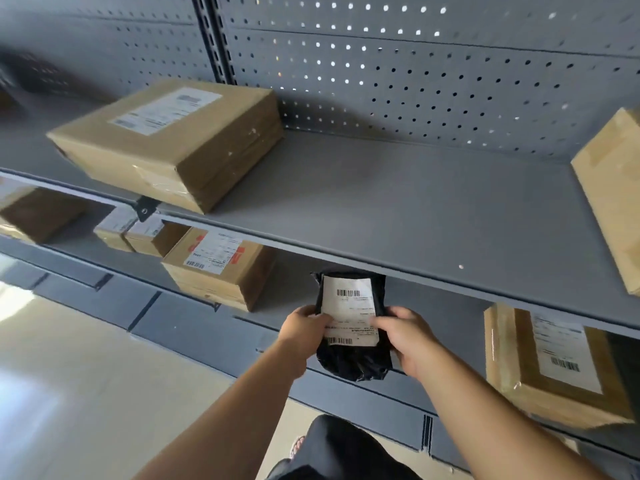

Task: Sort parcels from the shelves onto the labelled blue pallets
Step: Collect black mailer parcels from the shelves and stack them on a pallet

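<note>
The step in hand looks like reading and picking: a small black parcel (353, 362) is held up in front of the person, label (348, 308) facing the camera, so the address can be checked before it goes anywhere. The left hand (303, 323) grips the parcel's left edge with the thumb pressed onto the label, and the right hand (407, 336) grips the right edge the same way. Both are curled round the soft bag, neither one flat or relaxed. The parcel hangs between them just in front of the lower shelf (443, 313), its top edge level with the lip of the shelf above; whether its bottom touches anything I cannot tell. The next move, as I judge it, calls for making out the destination on the label and then turning away from the rack to find the matching blue pallet (none is in view here, so it means a turn and probably a walk). Beyond the hands, the lower shelf carries a box with red marks (218, 268), two small boxes (138, 233) further left and a taped box (550, 368) to the right. The upper shelf (398, 209) holds a large flat box (173, 140) at the left and another box (613, 195) at the right edge. Behind them stands the perforated back panel (415, 81).
</note>
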Demonstrator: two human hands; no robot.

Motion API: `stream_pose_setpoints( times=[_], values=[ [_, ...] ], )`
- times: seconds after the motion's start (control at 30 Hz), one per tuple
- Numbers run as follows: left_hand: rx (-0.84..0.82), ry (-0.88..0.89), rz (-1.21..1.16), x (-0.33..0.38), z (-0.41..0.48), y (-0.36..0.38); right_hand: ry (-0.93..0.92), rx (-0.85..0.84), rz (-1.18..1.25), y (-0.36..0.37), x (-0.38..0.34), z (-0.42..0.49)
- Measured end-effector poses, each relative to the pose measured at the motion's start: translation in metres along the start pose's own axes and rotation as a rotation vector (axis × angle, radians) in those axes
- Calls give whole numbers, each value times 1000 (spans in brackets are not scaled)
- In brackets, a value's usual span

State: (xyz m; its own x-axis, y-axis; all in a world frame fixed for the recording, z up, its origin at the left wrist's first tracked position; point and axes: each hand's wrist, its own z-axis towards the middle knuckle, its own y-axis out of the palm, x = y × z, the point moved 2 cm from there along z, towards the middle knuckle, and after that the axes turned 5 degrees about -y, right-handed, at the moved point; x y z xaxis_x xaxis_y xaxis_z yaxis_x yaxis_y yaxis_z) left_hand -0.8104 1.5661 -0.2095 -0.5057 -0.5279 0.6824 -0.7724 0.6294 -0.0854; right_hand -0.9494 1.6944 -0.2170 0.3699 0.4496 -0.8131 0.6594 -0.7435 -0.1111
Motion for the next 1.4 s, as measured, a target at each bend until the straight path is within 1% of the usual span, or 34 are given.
stream_pose_setpoints(
  times=[0.3,0.6,0.8,1.03,1.27,1.4],
  values=[
    [257,21,-229,-33,-51,-46,-125,-213,-67,46,-8,-25],
    [419,112,-486,-67,-106,-129,-232,-460,-141,139,-30,-77],
    [543,183,-650,-76,-135,-202,-280,-609,-169,232,-53,-115],
    [706,286,-748,-99,-178,-325,-315,-771,-210,366,-57,-174],
    [764,329,-867,-132,-213,-431,-337,-892,-220,475,-48,-229],
    [792,350,-943,-146,-224,-479,-326,-968,-246,531,-43,-249]
  ],
)
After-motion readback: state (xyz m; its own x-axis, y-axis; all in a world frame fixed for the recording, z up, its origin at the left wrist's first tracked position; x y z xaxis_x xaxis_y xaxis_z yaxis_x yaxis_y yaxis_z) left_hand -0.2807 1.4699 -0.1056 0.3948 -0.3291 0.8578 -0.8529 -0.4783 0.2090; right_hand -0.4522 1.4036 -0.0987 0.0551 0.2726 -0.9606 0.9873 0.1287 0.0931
